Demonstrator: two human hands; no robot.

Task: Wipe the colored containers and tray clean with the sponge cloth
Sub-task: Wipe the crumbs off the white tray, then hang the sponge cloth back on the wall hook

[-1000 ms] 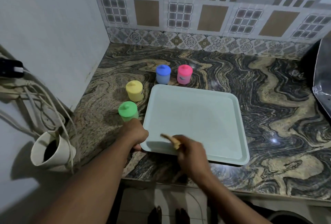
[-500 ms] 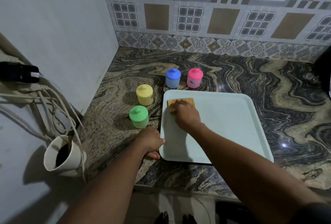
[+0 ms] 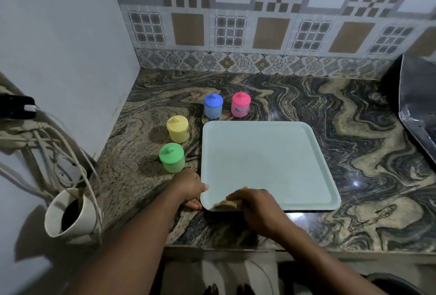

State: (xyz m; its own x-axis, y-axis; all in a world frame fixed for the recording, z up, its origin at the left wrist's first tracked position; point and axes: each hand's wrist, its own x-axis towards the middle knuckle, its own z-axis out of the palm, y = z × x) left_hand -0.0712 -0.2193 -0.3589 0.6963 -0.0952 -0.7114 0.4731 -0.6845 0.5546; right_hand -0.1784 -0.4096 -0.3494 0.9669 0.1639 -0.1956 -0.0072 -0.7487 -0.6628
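A pale mint tray lies flat on the marbled counter. My right hand presses a tan sponge cloth onto the tray's near left corner. My left hand grips the tray's left near edge, thumb on the rim. Four lidded containers stand off the tray: green and yellow to its left, blue and pink behind its far left corner.
A white wall closes the left side, with cables and a beige cup-like holder hanging on it. A shiny metal object sits at the right edge. Patterned tiles back the counter; its front edge runs below my hands.
My right hand has pulled the sponge cloth from the tray's far left corner back to its near left corner. My left hand has kept its hold on the tray's edge.
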